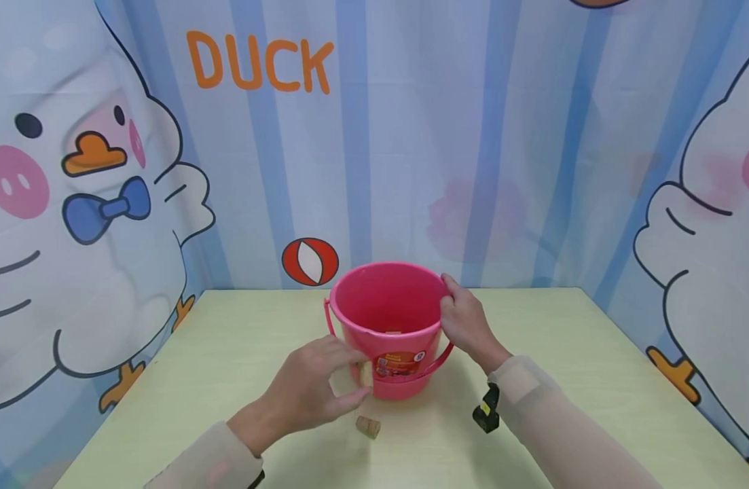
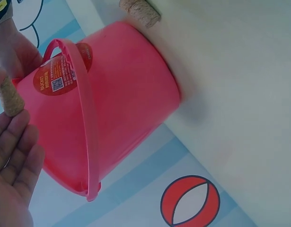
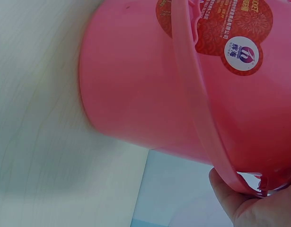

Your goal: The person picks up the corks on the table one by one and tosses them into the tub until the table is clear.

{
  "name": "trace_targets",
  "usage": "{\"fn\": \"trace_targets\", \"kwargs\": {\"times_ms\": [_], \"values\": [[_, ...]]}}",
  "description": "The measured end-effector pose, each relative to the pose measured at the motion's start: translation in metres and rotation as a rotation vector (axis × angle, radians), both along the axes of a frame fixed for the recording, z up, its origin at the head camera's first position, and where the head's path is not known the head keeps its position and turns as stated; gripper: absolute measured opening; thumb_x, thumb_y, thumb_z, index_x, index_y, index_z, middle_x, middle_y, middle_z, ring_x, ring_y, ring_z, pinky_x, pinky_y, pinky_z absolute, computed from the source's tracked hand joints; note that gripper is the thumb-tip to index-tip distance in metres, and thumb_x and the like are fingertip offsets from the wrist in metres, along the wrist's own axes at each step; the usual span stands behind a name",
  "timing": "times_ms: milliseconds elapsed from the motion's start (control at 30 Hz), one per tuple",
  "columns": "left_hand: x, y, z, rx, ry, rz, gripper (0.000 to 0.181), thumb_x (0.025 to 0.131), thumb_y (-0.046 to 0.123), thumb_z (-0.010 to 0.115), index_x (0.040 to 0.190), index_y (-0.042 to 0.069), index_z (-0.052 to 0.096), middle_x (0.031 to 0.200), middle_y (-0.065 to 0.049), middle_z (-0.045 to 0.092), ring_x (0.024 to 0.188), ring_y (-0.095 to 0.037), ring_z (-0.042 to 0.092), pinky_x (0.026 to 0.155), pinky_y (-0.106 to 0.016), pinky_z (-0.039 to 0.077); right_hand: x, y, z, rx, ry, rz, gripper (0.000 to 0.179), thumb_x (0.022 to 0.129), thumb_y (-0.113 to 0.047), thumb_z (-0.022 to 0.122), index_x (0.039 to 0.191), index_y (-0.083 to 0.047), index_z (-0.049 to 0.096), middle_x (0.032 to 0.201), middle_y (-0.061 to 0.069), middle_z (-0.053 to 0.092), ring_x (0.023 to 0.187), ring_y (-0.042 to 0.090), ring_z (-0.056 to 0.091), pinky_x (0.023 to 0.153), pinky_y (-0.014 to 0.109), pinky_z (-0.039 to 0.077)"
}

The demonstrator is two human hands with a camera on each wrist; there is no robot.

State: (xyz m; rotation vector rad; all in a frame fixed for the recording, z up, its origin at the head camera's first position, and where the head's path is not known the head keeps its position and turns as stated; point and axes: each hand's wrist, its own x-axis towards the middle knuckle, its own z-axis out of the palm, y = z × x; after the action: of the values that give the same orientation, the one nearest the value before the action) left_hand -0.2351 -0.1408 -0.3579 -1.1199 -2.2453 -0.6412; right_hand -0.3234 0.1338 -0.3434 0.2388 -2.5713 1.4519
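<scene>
A pink bucket stands on the table, its handle hanging down across the front over a red label. My right hand grips the bucket's rim at the right side, by the handle's joint; the right wrist view shows the fingers there. Between thumb and fingertips my left hand pinches a cork, held in front of the bucket below its rim. A second cork lies on its side on the table, just in front of the bucket. Something small and pale shows inside the bucket, mostly hidden by its front wall.
The pale yellow table reaches back to a blue striped curtain printed with ducks, a ball and the word DUCK. A black wrist device hangs by the right sleeve.
</scene>
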Motion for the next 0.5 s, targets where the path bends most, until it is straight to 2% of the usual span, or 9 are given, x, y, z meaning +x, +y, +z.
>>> {"fn": "trace_targets", "kwargs": {"times_ms": [300,500], "values": [[-0.001,0.003,0.011,0.042,0.055,0.032,0.040,0.077,0.028,0.091,0.111,0.013,0.076,0.099,0.009,0.074,0.099,-0.008,0.067,0.083,-0.030,0.060,0.001,0.000,0.000,-0.015,-0.012,0.004,0.062,0.105,-0.013,0.038,0.163,-0.003,0.020,0.161,0.019,0.037,0.132,0.037,0.050,0.097,0.047,0.056],[-0.003,0.007,0.018,0.071,0.093,0.034,0.038,0.077,0.026,0.090,0.109,0.013,0.075,0.104,0.007,0.075,0.105,-0.012,0.068,0.085,-0.032,0.060,0.001,-0.001,0.000,-0.019,-0.013,0.006,0.062,0.105,-0.013,0.039,0.163,-0.004,0.020,0.161,0.019,0.037,0.131,0.037,0.051,0.096,0.046,0.056]]}}
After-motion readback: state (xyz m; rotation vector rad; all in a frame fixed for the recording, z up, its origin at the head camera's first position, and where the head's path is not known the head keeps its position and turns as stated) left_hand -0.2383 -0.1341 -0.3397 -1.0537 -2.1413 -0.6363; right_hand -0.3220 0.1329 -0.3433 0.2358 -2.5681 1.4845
